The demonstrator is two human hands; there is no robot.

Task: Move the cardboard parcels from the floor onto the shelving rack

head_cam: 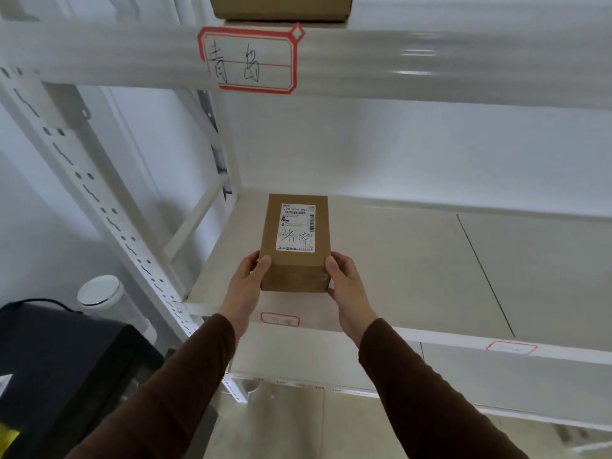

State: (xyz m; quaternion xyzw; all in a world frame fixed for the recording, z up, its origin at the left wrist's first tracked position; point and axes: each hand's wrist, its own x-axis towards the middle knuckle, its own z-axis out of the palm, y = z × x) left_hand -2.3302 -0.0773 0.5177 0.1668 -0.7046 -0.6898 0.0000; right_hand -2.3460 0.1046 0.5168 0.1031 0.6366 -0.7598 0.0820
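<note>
A small brown cardboard parcel [295,256] with a white shipping label on top rests on the middle shelf board [414,260] of the white shelving rack, near its front left corner. My left hand [246,286] grips the parcel's near left corner, thumb on top. My right hand [344,286] holds its near right corner. Both arms wear brown sleeves. Another cardboard parcel [281,6] sits on the shelf above, only its lower part in view.
A red-bordered handwritten tag [248,59] is stuck on the upper beam; smaller tags [280,319] mark the middle beam. The perforated rack upright [99,200] runs down the left. A black bin [66,366] and a white cylinder [102,293] stand at lower left.
</note>
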